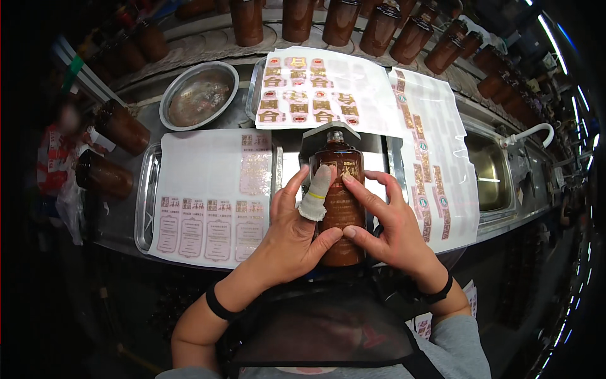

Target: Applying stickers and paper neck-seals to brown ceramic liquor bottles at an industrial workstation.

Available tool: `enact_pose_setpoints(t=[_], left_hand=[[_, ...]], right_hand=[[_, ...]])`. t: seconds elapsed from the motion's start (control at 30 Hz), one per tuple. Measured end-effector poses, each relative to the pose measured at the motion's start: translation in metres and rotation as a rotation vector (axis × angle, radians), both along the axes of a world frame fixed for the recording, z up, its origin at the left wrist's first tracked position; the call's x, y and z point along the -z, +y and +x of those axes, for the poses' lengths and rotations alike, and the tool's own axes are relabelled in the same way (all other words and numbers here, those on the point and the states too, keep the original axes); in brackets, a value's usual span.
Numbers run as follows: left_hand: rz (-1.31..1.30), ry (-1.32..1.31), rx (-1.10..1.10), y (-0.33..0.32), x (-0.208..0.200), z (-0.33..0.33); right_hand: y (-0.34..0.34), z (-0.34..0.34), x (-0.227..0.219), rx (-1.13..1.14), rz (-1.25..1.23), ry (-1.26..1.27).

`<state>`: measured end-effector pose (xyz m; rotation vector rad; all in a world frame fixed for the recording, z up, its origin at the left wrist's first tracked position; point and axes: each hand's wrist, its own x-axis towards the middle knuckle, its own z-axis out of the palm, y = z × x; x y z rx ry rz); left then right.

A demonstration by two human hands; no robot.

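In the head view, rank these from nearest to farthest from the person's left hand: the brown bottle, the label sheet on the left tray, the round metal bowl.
From the left hand:
1. Brown bottle, held under both hands, centre.
2. Label sheet on the left tray, just to the hand's left.
3. Round metal bowl, farther back on the left.

Round metal bowl [199, 95], label sheets [211, 192] on trays, brown bottles [341, 22] behind.

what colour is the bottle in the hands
Dark brown bottle, seen best in the head view.
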<state>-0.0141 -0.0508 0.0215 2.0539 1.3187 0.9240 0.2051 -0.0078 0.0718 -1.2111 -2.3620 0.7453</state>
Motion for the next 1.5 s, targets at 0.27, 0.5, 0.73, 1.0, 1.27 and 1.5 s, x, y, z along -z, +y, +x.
enact_pose_setpoints(t=[0.27, 0.5, 0.73, 1.0, 1.27, 1.5], left_hand=[[-0.012, -0.121, -0.007, 0.002, 0.006, -0.002], [0.004, -0.067, 0.044, 0.009, 0.005, -0.004], [-0.021, -0.301, 0.062, 0.008, 0.009, -0.007], [0.004, -0.202, 0.047, 0.007, 0.006, -0.005], [-0.016, -0.181, 0.039, 0.008, 0.008, 0.000], [-0.022, -0.225, 0.045, 0.008, 0.005, 0.001]], right_hand=[[0.003, 0.001, 0.002, -0.006, -0.013, 0.075], [0.007, -0.001, 0.008, 0.008, 0.035, 0.061], [0.011, 0.006, 0.006, 0.033, -0.137, 0.216], [0.013, 0.007, 0.001, -0.049, -0.156, 0.163], [0.017, 0.012, 0.016, -0.080, -0.046, 0.180], [0.015, 0.011, 0.010, -0.059, -0.114, 0.178]])
